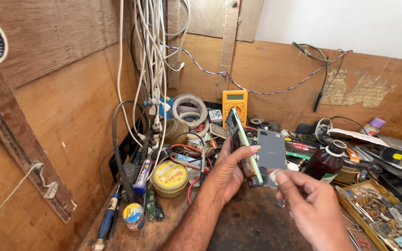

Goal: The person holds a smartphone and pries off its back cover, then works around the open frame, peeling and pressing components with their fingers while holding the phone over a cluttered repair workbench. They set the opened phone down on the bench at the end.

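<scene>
My left hand (pixel 231 169) grips the green-edged phone (pixel 242 146) upright above the table (pixel 252 223); right hand (pixel 310 197) pinches a small pick (pixel 275 174) at its corner, a slip might gouge it

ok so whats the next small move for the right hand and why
Probably bring the right hand up to the phone's lower edge. The left hand holds the green-edged phone tilted on edge, and the right fingertips pinch something small just beside its bottom corner, not yet touching.
</scene>
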The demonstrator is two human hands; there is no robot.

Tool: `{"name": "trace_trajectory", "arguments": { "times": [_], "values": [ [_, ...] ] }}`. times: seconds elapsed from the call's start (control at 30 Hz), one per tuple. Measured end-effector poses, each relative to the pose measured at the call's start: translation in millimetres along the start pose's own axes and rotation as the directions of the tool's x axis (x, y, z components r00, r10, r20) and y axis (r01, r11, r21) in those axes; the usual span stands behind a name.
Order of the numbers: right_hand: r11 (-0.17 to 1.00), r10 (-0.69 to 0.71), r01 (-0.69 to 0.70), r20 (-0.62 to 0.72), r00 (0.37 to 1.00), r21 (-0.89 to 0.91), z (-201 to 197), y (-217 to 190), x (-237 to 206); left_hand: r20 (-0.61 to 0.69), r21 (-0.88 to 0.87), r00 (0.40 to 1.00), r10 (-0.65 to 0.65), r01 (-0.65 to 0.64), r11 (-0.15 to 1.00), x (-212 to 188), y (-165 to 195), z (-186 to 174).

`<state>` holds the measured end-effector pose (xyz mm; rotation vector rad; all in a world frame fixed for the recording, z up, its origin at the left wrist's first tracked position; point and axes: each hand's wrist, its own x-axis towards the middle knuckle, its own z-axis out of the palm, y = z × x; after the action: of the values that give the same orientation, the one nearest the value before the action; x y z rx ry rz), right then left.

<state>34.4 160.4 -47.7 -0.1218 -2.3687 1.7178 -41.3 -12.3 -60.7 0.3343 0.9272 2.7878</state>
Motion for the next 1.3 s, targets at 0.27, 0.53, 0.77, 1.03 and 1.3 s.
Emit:
{"name": "trace_trajectory", "arguments": {
  "times": [0.27, 0.53, 0.77, 1.03, 1.3],
  "values": [
    [0.987, -0.003, -0.002, -0.031, 1.0, -0.158, 14, -5, -7, 0.087, 0.016, 0.995, -0.053, 0.052, 0.999, -4, 4, -3],
    [0.964, -0.071, 0.048, -0.077, 0.995, -0.263, 20, -26, -19, 0.073, 0.012, 0.995, -0.065, 0.064, 0.998, -2, 1, -7],
    [0.916, -0.183, 0.128, -0.113, 0.977, -0.38, 25, -25, -23, 0.086, -0.015, 0.996, -0.037, 0.038, 0.999, 6, -9, -15],
    [0.993, -0.107, 0.102, -0.074, 0.992, -0.059, 39, -19, -31, -0.251, 0.001, 0.956, -0.155, 0.161, 0.987, 10, -14, -11],
    [0.984, -0.065, 0.049, -0.088, 0.994, -0.171, 43, -22, -33, -0.289, -0.026, 0.941, -0.177, 0.177, 0.984, 7, -10, -2]
  ]
}}
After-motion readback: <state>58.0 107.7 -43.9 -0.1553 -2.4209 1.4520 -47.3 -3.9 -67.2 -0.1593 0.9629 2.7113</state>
